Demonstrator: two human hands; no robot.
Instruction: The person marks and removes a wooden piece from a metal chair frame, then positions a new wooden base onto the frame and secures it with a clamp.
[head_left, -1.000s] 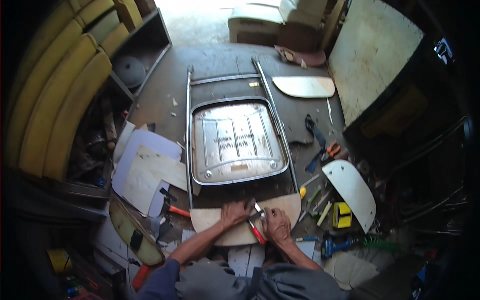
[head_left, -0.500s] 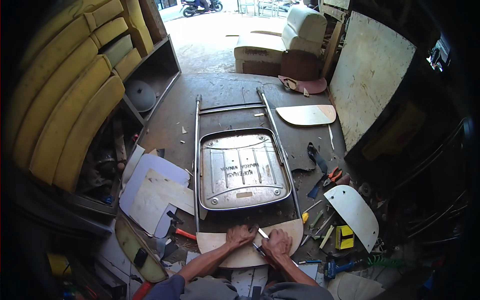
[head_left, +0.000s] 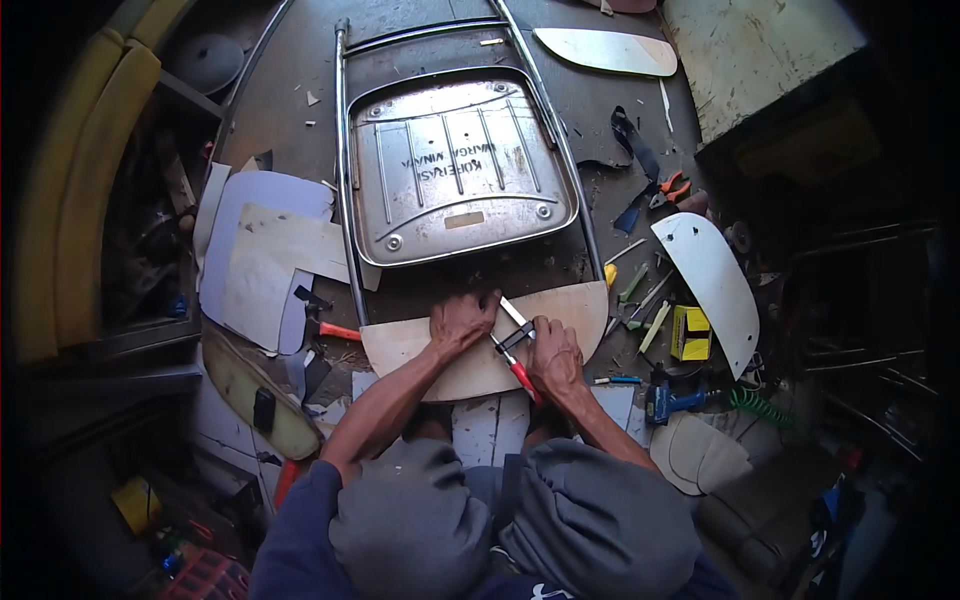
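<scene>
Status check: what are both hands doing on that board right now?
Left hand flat on the curved wood panel, pinning it. Right hand grips red-handled pliers at the panel's top edge. Metal chair seat lies just beyond; loose tools to the right.

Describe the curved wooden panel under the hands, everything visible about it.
The curved wooden panel is a thin, pale tan board that looks like plywood, straight along its far edge and rounded along the near one. It lies flat on the floor, just below the upturned metal chair seat. The left hand presses down on its middle. The right hand rests on it further right, holding red-handled pliers over its surface. Its left end is bare; the near edge is partly hidden by the forearms.
</scene>
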